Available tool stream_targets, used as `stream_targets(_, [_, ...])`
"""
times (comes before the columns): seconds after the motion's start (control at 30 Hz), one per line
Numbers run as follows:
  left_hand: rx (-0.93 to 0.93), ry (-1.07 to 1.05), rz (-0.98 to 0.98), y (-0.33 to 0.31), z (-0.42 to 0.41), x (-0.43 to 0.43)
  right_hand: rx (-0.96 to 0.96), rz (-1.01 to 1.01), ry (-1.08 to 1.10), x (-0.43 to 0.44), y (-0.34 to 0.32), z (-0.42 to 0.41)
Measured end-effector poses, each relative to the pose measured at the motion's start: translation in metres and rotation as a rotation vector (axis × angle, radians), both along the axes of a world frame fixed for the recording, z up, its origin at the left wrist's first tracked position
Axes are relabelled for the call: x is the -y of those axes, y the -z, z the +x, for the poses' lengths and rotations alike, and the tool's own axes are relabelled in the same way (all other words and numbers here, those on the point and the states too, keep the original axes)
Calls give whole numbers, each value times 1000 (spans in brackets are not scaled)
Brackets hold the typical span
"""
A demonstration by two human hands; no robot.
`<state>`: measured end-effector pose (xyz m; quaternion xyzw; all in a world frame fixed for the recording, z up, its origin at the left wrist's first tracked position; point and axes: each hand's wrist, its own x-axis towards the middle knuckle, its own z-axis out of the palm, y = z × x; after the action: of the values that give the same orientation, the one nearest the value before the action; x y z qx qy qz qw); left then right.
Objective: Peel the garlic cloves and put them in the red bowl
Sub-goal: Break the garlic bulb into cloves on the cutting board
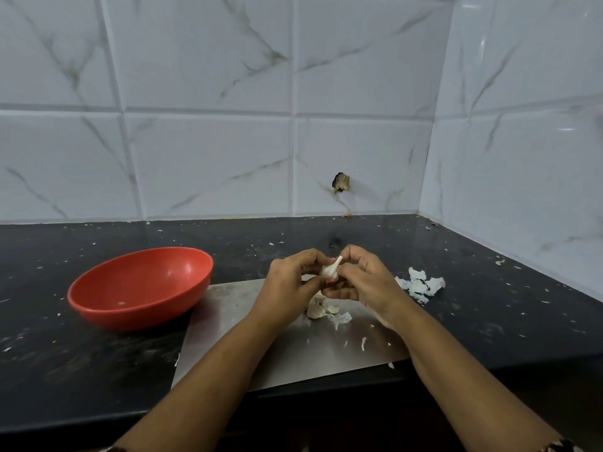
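Observation:
A white garlic bulb piece (331, 269) with its papery tip pointing up is pinched between both hands above the steel board. My left hand (292, 288) grips it from the left, and my right hand (362, 282) grips it from the right with thumb and fingers near the tip. Below the hands, loose garlic cloves and skin (321, 309) lie on the board. The red bowl (140, 288) stands to the left on the dark counter, holding only a small pale speck.
The steel board (261, 347) lies flat at the counter's front edge. A heap of white garlic peels (421, 285) sits right of the hands. Small skin flakes are scattered over the black counter (489, 305). Tiled walls close the back and right.

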<state>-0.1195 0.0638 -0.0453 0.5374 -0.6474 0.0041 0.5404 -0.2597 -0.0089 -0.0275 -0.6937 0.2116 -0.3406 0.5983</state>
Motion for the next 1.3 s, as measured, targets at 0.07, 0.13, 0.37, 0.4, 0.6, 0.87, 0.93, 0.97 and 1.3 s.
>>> stream_targets(0.07, [20,-2,-19,0,-1,0,-8,-36,14,0,1,1])
stream_targets(0.13, [23,3,-34,0,-3,0,1,-54,26,1,1,1])
stream_targets(0.37, [-103,19,-8,-3,-5,-1,51,-4,26,-2,0,2])
stream_targets(0.4, [-141,22,15,-3,-4,-1,55,4,13,-2,-1,2])
stream_targets(0.6, [-146,28,70,-3,-2,-2,5,-90,48,3,3,1])
stream_targets(0.87, [-21,-37,34,0,-7,-3,-62,-393,187,-1,6,5])
stream_targets(0.93, [-1,-24,14,-1,-8,-4,-43,-378,193,-2,6,4])
stream_targets(0.97, [16,-16,2,-1,-9,-4,-37,-372,193,-2,6,4])
stream_targets(1.3, [154,-47,-62,1,-11,-3,20,-235,198,-3,7,7])
